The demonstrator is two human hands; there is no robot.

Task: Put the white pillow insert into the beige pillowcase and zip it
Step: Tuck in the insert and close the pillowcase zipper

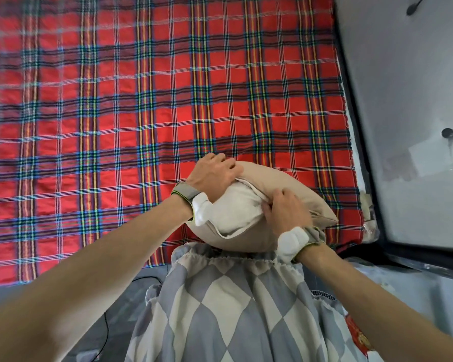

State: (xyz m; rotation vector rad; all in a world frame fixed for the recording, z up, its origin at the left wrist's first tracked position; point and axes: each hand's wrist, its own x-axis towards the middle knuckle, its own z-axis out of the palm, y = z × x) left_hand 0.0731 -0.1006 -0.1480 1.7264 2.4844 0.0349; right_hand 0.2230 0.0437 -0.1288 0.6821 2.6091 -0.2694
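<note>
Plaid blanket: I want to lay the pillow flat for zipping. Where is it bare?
The plaid blanket lies bare beyond and left of the left hand, and across to its right edge. Crowded: the near right corner, where the left hand and right hand grip the beige pillowcase around the white insert.
</note>
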